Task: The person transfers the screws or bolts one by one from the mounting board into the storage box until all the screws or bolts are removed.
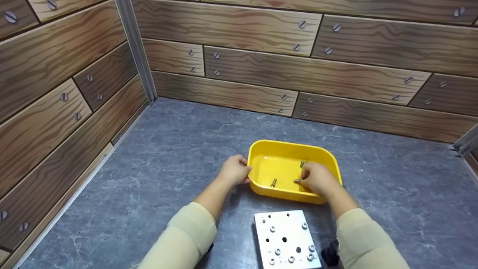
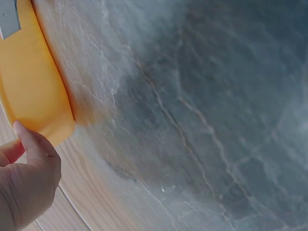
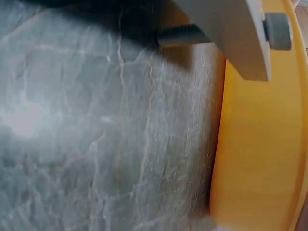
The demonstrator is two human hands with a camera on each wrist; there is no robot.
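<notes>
A yellow plastic tray [image 1: 278, 172] stands on the grey table with a few screws in it. My left hand [image 1: 235, 170] grips its left wall, thumb at the rim; the left wrist view shows that hand [image 2: 31, 175] at the tray's corner. Inside the tray my right hand [image 1: 319, 178] has its fingers curled down and pinches a screw [image 1: 297, 181], whose end sticks out left of the fingertips. Another screw [image 1: 303, 163] lies just behind those fingers, and a third screw [image 1: 273, 182] lies near the front wall. The right hand is out of its wrist view.
In front of the tray, a silver metal plate [image 1: 278, 224] carries several socket-head screws and bare holes. A screw shank [image 3: 183, 35] juts from its underside in the right wrist view. A black object [image 1: 330, 254] sits by the right sleeve. Wood-patterned walls [image 1: 239, 63] enclose the table.
</notes>
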